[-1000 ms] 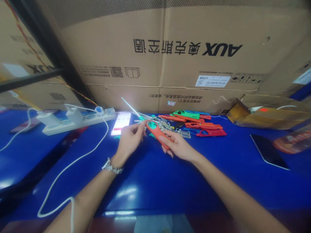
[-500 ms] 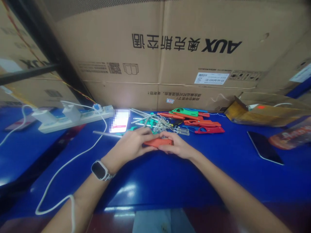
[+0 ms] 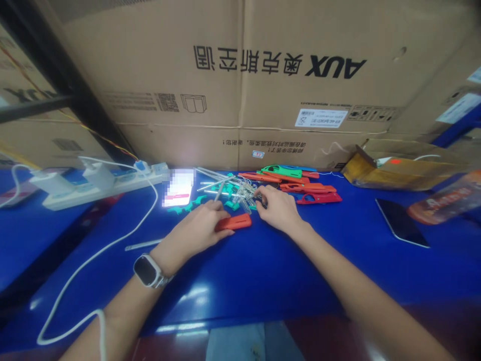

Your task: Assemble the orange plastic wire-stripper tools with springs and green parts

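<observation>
My left hand (image 3: 201, 223) is closed around an orange plastic lighter handle (image 3: 236, 221), its plain end pointing right. A thin metal tube (image 3: 145, 244) sticks out to the left from behind that wrist; whether it joins the handle is hidden. My right hand (image 3: 278, 208) is at the pile's near edge, fingers curled around a small dark thing I cannot make out. Just beyond the hands lie clear lighter tanks with wires (image 3: 246, 193), green plastic pieces (image 3: 231, 204) and thin metal tubes (image 3: 210, 174). Several red and orange lighter handles (image 3: 319, 198) and a green one (image 3: 283, 171) lie right of the pile.
A lit phone (image 3: 178, 188) lies left of the pile, near a white power strip (image 3: 108, 185) with plugs. Its white cable (image 3: 108, 250) loops over the blue table. At right are a dark phone (image 3: 400, 223), a bottle (image 3: 445, 198) and an open box (image 3: 398, 173). Cardboard (image 3: 278, 100) stands behind.
My right hand has let go of the orange lighter handle and reached forward to the pile. My left hand keeps the handle and has moved slightly left; the metal tube's end sits lower.
</observation>
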